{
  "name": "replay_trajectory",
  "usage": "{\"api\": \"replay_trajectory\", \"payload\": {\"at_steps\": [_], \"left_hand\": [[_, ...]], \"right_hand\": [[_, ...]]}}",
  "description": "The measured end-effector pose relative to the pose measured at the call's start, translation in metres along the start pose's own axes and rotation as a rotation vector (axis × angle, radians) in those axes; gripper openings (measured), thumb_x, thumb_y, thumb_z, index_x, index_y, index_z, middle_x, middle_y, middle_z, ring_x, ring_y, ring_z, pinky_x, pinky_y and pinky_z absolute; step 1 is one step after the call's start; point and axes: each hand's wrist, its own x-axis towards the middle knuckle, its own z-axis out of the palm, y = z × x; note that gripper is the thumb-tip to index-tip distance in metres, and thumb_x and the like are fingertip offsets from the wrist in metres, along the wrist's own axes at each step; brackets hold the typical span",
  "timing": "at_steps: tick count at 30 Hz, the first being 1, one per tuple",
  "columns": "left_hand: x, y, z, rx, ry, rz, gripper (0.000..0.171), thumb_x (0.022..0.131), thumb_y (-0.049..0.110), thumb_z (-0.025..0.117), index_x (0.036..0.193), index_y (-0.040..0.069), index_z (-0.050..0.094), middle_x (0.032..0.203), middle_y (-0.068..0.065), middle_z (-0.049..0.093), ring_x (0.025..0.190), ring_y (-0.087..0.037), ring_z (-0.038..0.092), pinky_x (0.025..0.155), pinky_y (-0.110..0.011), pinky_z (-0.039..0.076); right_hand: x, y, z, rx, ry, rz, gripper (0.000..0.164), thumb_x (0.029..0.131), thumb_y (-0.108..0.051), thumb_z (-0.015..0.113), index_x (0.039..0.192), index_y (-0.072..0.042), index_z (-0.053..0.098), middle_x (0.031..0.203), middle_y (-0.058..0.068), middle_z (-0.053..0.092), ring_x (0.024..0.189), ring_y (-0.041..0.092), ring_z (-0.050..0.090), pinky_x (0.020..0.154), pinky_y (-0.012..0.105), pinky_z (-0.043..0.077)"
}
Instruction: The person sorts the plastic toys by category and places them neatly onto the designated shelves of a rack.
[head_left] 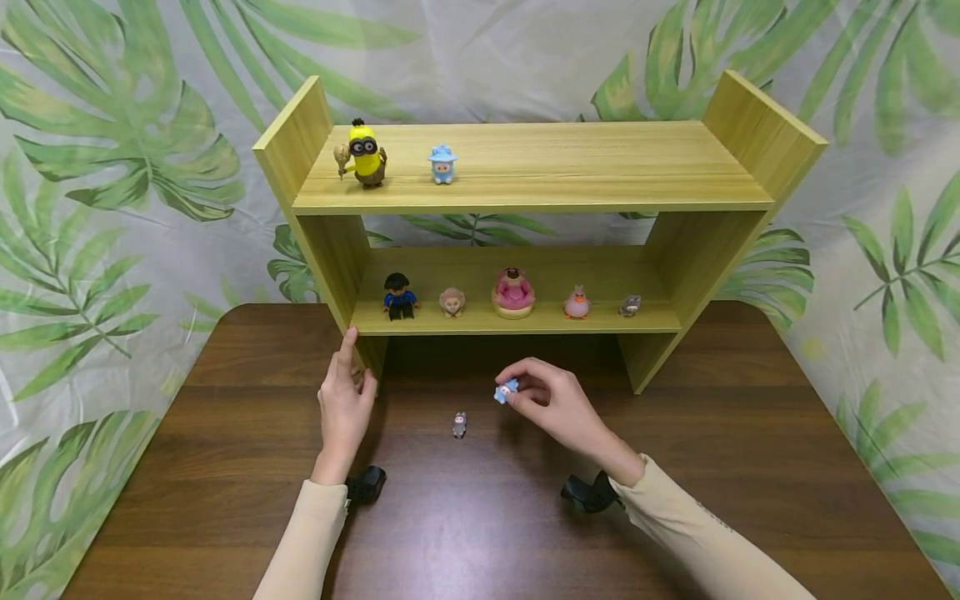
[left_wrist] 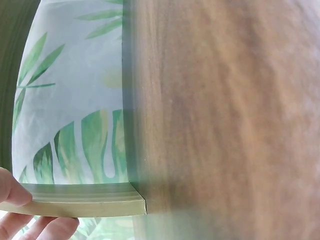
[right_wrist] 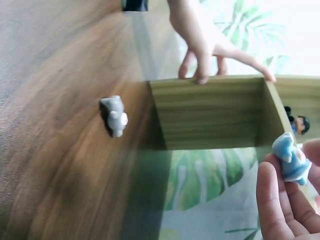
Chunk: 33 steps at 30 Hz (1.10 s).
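Observation:
Low in front of the wooden shelf (head_left: 517, 208), my right hand (head_left: 551, 404) pinches a small light-blue figurine (head_left: 506, 391) between thumb and fingertips. The right wrist view shows the same blue figurine (right_wrist: 291, 159) tilted in the fingers. My left hand (head_left: 345, 408) holds the shelf's left side panel (left_wrist: 85, 206), thumb on one face and fingers on the other. Its index finger reaches up to the middle board's corner. Between the hands a small grey figurine (head_left: 460, 425) lies on the brown table (head_left: 420, 533).
On the top board stand a yellow minion figure (head_left: 365, 154) and a blue-hatted figurine (head_left: 442, 165). Along the middle board are a dark-haired toy figure (head_left: 401, 296), a beige figurine (head_left: 452, 302), a pink seated figure (head_left: 513, 293), a pink duck (head_left: 577, 302) and a grey figurine (head_left: 630, 306).

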Motion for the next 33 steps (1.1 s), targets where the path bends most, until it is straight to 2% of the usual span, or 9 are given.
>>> {"api": "replay_trajectory", "payload": {"at_steps": [9, 17, 24, 33], "left_hand": [[0.0, -0.001, 0.0, 0.004, 0.004, -0.002, 0.09, 0.08, -0.018, 0.055, 0.149, 0.033, 0.027, 0.086, -0.015, 0.047, 0.06, -0.026, 0.047, 0.051, -0.039, 0.042], [-0.001, -0.001, 0.0, 0.009, -0.008, -0.01, 0.087, 0.082, -0.016, 0.054, 0.149, 0.033, 0.027, 0.087, -0.017, 0.048, 0.061, -0.027, 0.048, 0.052, -0.04, 0.044], [0.0, -0.001, -0.001, 0.005, -0.016, -0.017, 0.087, 0.082, -0.015, 0.054, 0.149, 0.033, 0.026, 0.088, -0.017, 0.049, 0.061, -0.029, 0.05, 0.053, -0.041, 0.045], [0.0, -0.001, 0.0, 0.002, -0.013, -0.012, 0.089, 0.082, -0.016, 0.054, 0.15, 0.034, 0.026, 0.088, -0.017, 0.049, 0.06, -0.029, 0.049, 0.052, -0.039, 0.043]], "right_hand": [[0.002, -0.009, -0.005, -0.041, 0.034, -0.075, 0.014, 0.089, -0.004, 0.066, 0.101, -0.009, 0.066, 0.098, 0.006, 0.064, 0.087, 0.019, 0.061, 0.078, 0.029, 0.053], [0.005, -0.017, -0.013, -0.047, 0.049, -0.109, 0.016, 0.088, 0.001, 0.065, 0.102, -0.008, 0.066, 0.101, 0.002, 0.065, 0.085, 0.02, 0.063, 0.077, 0.029, 0.053], [0.007, -0.026, -0.024, -0.05, 0.063, -0.141, 0.019, 0.088, 0.004, 0.063, 0.105, -0.004, 0.064, 0.104, 0.009, 0.065, 0.086, 0.019, 0.063, 0.078, 0.028, 0.052], [0.013, -0.041, -0.034, -0.056, 0.1, -0.194, 0.018, 0.087, 0.006, 0.064, 0.105, 0.002, 0.064, 0.103, 0.011, 0.065, 0.086, 0.022, 0.063, 0.077, 0.028, 0.052]]}}
